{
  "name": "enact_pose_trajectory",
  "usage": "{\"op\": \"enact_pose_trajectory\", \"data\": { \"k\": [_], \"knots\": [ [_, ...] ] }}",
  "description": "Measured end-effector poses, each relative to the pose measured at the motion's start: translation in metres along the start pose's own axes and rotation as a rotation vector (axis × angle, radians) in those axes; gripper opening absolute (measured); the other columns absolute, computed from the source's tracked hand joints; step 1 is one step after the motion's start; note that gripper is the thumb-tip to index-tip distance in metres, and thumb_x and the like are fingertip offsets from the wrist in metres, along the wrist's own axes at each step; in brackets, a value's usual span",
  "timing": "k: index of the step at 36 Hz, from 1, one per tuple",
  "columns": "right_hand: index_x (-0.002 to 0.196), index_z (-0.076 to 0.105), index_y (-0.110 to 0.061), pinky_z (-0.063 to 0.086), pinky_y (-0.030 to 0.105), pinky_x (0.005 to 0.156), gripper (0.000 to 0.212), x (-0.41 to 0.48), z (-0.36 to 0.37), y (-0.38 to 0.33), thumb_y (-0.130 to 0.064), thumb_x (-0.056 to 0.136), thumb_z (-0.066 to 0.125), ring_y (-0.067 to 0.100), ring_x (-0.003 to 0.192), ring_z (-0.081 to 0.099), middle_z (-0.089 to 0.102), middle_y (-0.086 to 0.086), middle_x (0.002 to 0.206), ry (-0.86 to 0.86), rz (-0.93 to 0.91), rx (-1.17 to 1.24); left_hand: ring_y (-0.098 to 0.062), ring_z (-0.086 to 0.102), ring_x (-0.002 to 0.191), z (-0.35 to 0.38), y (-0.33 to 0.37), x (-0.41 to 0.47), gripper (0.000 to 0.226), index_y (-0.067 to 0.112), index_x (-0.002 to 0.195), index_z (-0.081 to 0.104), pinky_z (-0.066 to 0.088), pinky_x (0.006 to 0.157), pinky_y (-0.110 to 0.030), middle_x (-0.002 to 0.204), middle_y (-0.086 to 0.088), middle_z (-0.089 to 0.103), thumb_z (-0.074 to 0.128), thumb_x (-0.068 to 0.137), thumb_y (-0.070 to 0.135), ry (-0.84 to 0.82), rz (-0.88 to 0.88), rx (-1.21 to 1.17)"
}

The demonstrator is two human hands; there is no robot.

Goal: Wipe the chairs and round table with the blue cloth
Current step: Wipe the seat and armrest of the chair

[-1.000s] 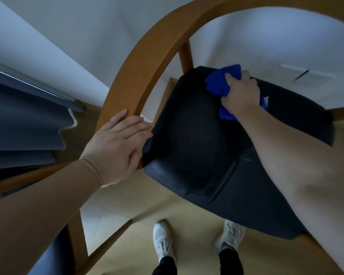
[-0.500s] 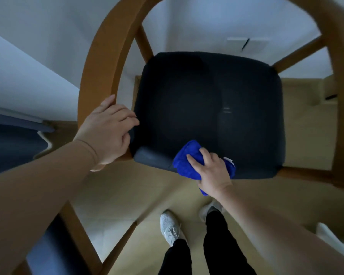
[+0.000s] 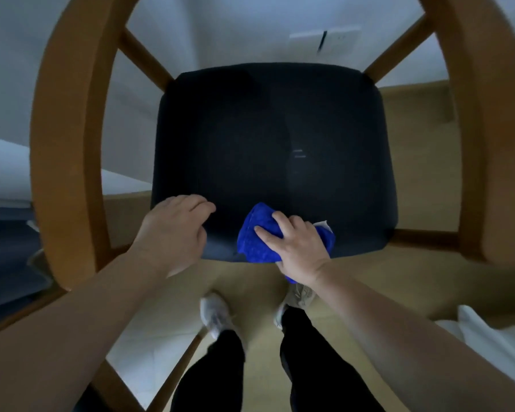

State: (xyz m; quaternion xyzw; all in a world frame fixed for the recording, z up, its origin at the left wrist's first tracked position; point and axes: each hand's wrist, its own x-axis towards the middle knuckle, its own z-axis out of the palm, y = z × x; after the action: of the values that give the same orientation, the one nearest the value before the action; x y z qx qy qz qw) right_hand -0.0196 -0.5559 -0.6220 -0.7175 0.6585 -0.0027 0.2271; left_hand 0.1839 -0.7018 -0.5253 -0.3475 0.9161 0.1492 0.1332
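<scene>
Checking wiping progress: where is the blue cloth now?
Head view: the blue cloth sits on the dark seat's front edge, gripped by the right hand, with the left hand just to its left.

Dim, flat indoor light, no hard shadows. Dark seat cushion (image 3: 274, 138) went nearly black, w/ a faint pale sheen right of centre. White wall (image 3: 220, 28) read grey-blue. Strong fisheye: wooden chair frame (image 3: 66, 144) bowed at both edges. Motion blur on frame & shoes (image 3: 214, 316); blue cloth (image 3: 259, 242) sharpest, saturated.
</scene>
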Motion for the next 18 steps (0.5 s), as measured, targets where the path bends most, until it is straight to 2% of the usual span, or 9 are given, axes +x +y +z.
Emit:
{"op": "enact_pose_trajectory", "data": {
  "k": [5, 8, 12, 15, 18],
  "knots": [
    [0.128, 0.060, -0.022, 0.053, 0.048, 0.067, 0.077, -0.014, -0.011, 0.047, -0.019, 0.054, 0.079, 0.041, 0.085, 0.055, 0.052, 0.022, 0.127, 0.141, 0.234, -0.004, -0.026, 0.065, 0.089, 0.009, -0.005, 0.013, 0.047, 0.009, 0.105, 0.068, 0.052, 0.081, -0.036, 0.103, -0.006, 0.067, 0.035, 0.075, 0.023, -0.039, 0.097, -0.011],
    [0.131, 0.058, -0.022, 0.052, 0.050, 0.073, 0.077, -0.027, -0.021, 0.080, -0.025, 0.056, 0.078, 0.046, 0.091, 0.055, 0.050, 0.024, 0.130, 0.160, 0.514, -0.003, -0.024, 0.065, 0.088, 0.010, -0.011, 0.019, 0.048, 0.011, 0.104, 0.069, 0.052, 0.080, -0.034, 0.101, -0.003, 0.068, 0.033, 0.073, 0.022, -0.063, 0.138, -0.022],
    [0.141, 0.047, -0.022, 0.044, 0.051, 0.089, 0.071, -0.030, -0.029, 0.109, -0.035, 0.072, 0.055, 0.050, 0.104, 0.049, 0.042, 0.026, 0.137, 0.241, 0.884, 0.043, -0.025, 0.064, 0.092, 0.006, -0.022, 0.027, 0.049, 0.009, 0.107, 0.068, 0.050, 0.084, -0.035, 0.105, -0.004, 0.066, 0.032, 0.075, 0.019, -0.069, 0.183, -0.071],
    [0.147, 0.035, -0.027, 0.039, 0.048, 0.099, 0.069, -0.022, -0.027, 0.106, -0.032, 0.082, 0.058, 0.046, 0.114, 0.043, 0.036, 0.019, 0.142, 0.250, 1.041, 0.094, -0.026, 0.064, 0.091, -0.001, -0.028, 0.031, 0.046, 0.008, 0.107, 0.068, 0.051, 0.083, -0.036, 0.104, -0.005, 0.066, 0.036, 0.075, 0.016, -0.068, 0.231, -0.082],
    [0.146, 0.032, -0.027, 0.040, 0.043, 0.098, 0.065, -0.011, -0.041, 0.111, -0.030, 0.085, 0.056, 0.040, 0.115, 0.046, 0.039, 0.016, 0.137, 0.343, 1.344, 0.282, -0.026, 0.064, 0.090, -0.014, -0.034, 0.037, 0.047, 0.008, 0.106, 0.068, 0.051, 0.081, -0.035, 0.103, -0.005, 0.066, 0.034, 0.075, 0.017, -0.060, 0.277, -0.089]
  ]
}}
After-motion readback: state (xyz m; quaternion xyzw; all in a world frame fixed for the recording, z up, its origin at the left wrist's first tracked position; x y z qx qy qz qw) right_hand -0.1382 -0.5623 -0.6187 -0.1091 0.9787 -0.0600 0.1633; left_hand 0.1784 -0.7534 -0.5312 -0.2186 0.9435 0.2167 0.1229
